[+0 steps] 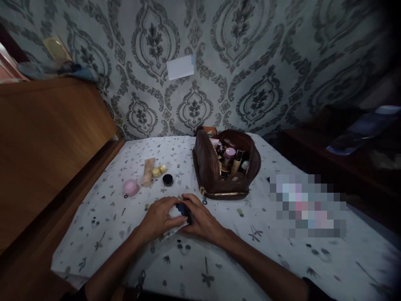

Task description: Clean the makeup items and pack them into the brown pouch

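Observation:
Near the front middle of the cloth, my left hand (161, 215) and my right hand (202, 219) close together around a small container with a dark blue part (184, 210) and a white part. The fingers of my left hand wrap the white side, while my right hand curls around the dark side. Much of the container is hidden by the fingers. Just beyond the hands lies a round black jar (168, 180). Further left are a beige squeeze tube (148, 172), small yellow round items (159, 170) and a pink round jar (130, 187).
An open brown cosmetic bag (206, 161) stands right of centre, with several bottles and jars inside. A pixelated object (308, 207) lies on the printed cloth (219, 259) at right. Wooden furniture (53, 142) borders the left; patterned wallpaper (194, 33) is behind.

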`<state>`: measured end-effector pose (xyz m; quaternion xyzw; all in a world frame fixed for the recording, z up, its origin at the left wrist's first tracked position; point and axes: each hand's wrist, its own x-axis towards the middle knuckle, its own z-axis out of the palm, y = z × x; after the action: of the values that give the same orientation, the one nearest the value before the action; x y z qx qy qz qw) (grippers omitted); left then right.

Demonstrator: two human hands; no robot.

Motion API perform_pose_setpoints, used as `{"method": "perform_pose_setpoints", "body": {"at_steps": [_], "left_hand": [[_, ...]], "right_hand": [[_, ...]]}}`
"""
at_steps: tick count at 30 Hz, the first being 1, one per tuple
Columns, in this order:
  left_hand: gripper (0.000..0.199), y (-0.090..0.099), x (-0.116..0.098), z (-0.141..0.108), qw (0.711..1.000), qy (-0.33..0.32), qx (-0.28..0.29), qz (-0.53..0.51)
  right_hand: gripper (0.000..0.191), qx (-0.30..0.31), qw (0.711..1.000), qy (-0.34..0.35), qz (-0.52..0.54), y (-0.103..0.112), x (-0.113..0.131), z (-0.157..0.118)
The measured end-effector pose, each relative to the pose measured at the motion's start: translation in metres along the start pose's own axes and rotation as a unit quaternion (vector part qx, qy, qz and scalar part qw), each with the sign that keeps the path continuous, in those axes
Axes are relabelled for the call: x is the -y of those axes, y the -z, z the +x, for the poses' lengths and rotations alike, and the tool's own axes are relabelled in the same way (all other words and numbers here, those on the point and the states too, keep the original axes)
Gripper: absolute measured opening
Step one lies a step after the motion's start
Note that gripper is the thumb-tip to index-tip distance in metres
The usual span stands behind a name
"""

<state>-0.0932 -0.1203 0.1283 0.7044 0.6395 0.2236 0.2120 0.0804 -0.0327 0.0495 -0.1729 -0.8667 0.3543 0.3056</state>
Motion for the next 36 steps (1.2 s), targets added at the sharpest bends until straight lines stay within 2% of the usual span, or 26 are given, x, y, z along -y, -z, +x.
{"method": "perform_pose_setpoints", "body": {"at_steps": [3,8,10,15,19,23,29,32,36], "left_hand": [[0.026,-0.007,-0.001,-0.005,0.999,-0.008,-0.048,-0.007],[0.021,-0.015,-0.005,-0.009,0.988,0.008,-0.148,-0.032],[0.021,-0.015,-0.009,-0.008,0.986,0.015,-0.165,-0.03],[0.02,-0.014,-0.016,-0.002,0.984,0.022,-0.178,0.012],[0.018,-0.014,-0.019,0.0,0.983,0.012,-0.175,0.059],[0.019,-0.011,-0.023,0.0,0.985,0.029,-0.16,0.052],[0.026,-0.003,-0.021,0.002,0.988,0.091,-0.106,-0.072],[0.028,-0.001,-0.014,0.006,0.979,0.111,-0.075,-0.151],[0.032,0.003,-0.006,0.008,0.966,0.147,-0.037,-0.209]], "right_hand": [[0.062,0.005,1.0,-0.005,-0.007,0.002,0.005,0.0],[0.064,0.04,0.998,-0.01,0.051,0.007,0.014,0.002],[0.064,0.037,0.995,-0.021,0.087,0.007,0.016,0.002],[0.06,-0.014,0.977,-0.077,0.198,0.001,0.02,0.005],[0.058,-0.025,0.955,-0.113,0.273,0.002,0.025,0.008],[0.056,-0.032,0.954,-0.108,0.278,0.004,0.026,0.008],[0.062,-0.016,0.972,-0.097,0.211,0.007,0.029,0.008],[0.063,0.003,0.98,-0.079,0.184,0.01,0.032,0.008],[0.067,0.009,0.979,-0.059,0.197,0.01,0.034,0.008]]}}
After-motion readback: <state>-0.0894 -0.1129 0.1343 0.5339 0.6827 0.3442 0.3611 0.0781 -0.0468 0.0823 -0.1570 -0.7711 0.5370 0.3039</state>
